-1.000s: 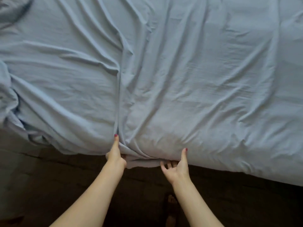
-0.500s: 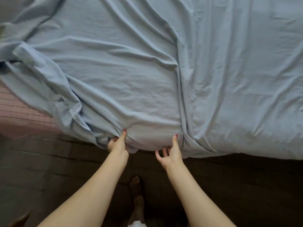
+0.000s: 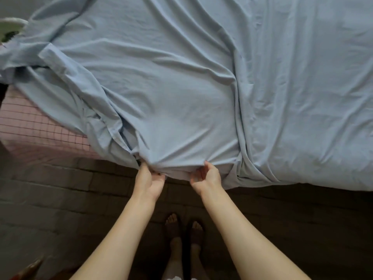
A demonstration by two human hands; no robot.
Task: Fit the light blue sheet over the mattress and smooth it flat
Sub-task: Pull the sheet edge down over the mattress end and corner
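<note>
The light blue sheet (image 3: 181,93) lies wrinkled over most of the mattress, with a long fold running down its right half and a bunched heap at the near left. At the left, a pink mattress (image 3: 30,122) with a dark grid pattern shows bare. My left hand (image 3: 149,178) grips the sheet's near edge, fingers curled under the hem. My right hand (image 3: 207,176) pinches the same edge a short way to the right. The cloth between the two hands is pulled taut over the bed's side.
A dark tiled floor (image 3: 60,199) runs along the near side of the bed. My two feet (image 3: 183,231) in dark sandals stand close to the bed. A pale green and white object (image 3: 10,27) shows at the far left edge.
I have moved left along the bed, so the long fold now lies to my right and the pink mattress is exposed. Both hands have closed round the sheet's edge, thumbs no longer raised.
</note>
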